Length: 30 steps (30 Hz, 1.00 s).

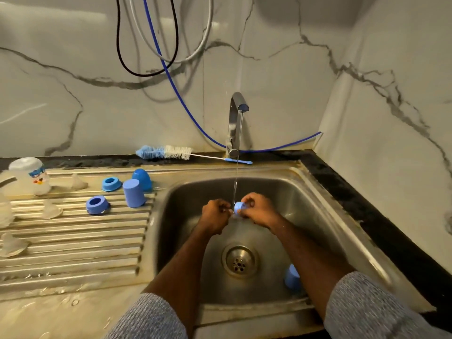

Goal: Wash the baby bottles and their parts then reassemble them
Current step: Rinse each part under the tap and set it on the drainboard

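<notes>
Rinsing goes best if the blue ring (238,208) is turned slowly under the stream (236,177), so water reaches the inner thread as well as the outer wall, and if it stays low over the sink (325,216) to limit splashing. From the left: the left hand (215,212) is curled at the ring's edge, though whether its fingers actually pinch the ring I cannot tell; the ring sits between the hands, directly under the water; the right hand (259,209) grips it with curled fingers. The ring is small, pale blue plastic, wet, mostly hidden by fingers. A blue cap (292,277) lies in the sink, probably next in line. Washed parts wait on the drainboard (73,245) at left.
</notes>
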### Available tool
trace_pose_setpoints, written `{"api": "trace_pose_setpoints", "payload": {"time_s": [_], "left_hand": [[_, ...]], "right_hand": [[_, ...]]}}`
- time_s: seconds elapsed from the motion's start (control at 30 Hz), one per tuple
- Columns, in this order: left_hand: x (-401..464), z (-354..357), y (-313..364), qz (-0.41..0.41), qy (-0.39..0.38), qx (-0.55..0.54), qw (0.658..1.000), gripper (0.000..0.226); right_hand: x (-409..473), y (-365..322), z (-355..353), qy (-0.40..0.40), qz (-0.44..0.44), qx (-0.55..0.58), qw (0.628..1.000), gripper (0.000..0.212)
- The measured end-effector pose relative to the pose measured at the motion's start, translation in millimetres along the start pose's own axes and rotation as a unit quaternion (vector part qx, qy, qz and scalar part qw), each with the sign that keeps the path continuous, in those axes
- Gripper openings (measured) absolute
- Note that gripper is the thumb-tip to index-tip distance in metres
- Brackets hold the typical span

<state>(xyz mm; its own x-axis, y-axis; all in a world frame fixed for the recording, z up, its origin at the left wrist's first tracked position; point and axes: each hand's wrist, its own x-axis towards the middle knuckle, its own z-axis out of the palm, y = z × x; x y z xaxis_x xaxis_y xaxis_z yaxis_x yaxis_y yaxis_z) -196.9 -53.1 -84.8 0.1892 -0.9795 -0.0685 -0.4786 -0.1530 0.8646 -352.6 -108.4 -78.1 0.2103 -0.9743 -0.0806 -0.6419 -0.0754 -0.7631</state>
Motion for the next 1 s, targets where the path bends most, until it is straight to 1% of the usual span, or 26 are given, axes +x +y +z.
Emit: {"api": "trace_pose_setpoints", "payload": {"time_s": [0.03,0.1,0.23,0.33,0.4,0.5,0.6,0.67,0.73,0.8,0.87,0.9,0.93,1.0], "left_hand": [[1.3,1.1,0.7,-0.001,0.006,-0.009,1.000,0.019],[5.9,3.2,0.6,0.007,0.012,-0.016,1.000,0.020],[17.3,6.8,-2.2,0.005,0.037,-0.073,0.997,0.018],[25.0,9.1,-1.4,0.014,0.061,-0.123,0.990,0.017],[29.1,12.3,-0.8,0.018,0.060,-0.146,0.987,0.016],[33.5,18.3,0.0,0.011,0.067,-0.173,0.983,0.015],[36.1,23.4,-1.0,0.015,0.086,-0.185,0.979,0.012],[36.9,22.7,-0.4,0.030,0.091,-0.174,0.980,0.011],[36.6,20.4,1.4,0.073,0.082,-0.117,0.987,0.009],[35.5,19.2,4.0,0.124,0.068,-0.052,0.989,0.009],[33.0,19.8,6.3,0.141,0.064,-0.043,0.987,0.009],[31.8,19.2,7.3,0.129,0.070,-0.070,0.987,0.008],[31.3,17.9,8.8,0.102,0.076,-0.120,0.985,0.008],[31.8,13.6,10.4,0.045,0.086,-0.220,0.971,0.011]], "right_hand": [[9.4,-4.1,2.7,0.021,0.014,0.053,0.998,0.028],[26.0,-12.0,11.0,0.036,0.030,0.139,0.989,0.027],[41.4,-15.3,28.9,0.027,0.062,0.240,0.968,0.028],[46.6,-10.0,30.5,0.013,0.078,0.259,0.962,0.020],[49.8,-6.6,28.4,0.007,0.081,0.280,0.957,0.015],[49.8,-5.1,27.9,-0.013,0.097,0.297,0.950,0.016],[48.6,-3.7,33.8,0.003,0.082,0.295,0.952,0.011],[49.0,-4.4,38.6,0.040,0.053,0.277,0.959,0.009],[50.8,-6.0,42.4,0.089,0.038,0.245,0.965,0.017],[52.1,-8.0,41.3,0.138,0.052,0.257,0.955,0.024],[51.8,-9.4,34.7,0.157,0.068,0.307,0.936,0.031],[51.6,-9.4,30.6,0.141,0.070,0.326,0.932,0.030],[51.1,-9.3,28.1,0.107,0.066,0.340,0.932,0.026],[48.6,-9.6,27.5,0.025,0.042,0.364,0.930,0.012]]}}
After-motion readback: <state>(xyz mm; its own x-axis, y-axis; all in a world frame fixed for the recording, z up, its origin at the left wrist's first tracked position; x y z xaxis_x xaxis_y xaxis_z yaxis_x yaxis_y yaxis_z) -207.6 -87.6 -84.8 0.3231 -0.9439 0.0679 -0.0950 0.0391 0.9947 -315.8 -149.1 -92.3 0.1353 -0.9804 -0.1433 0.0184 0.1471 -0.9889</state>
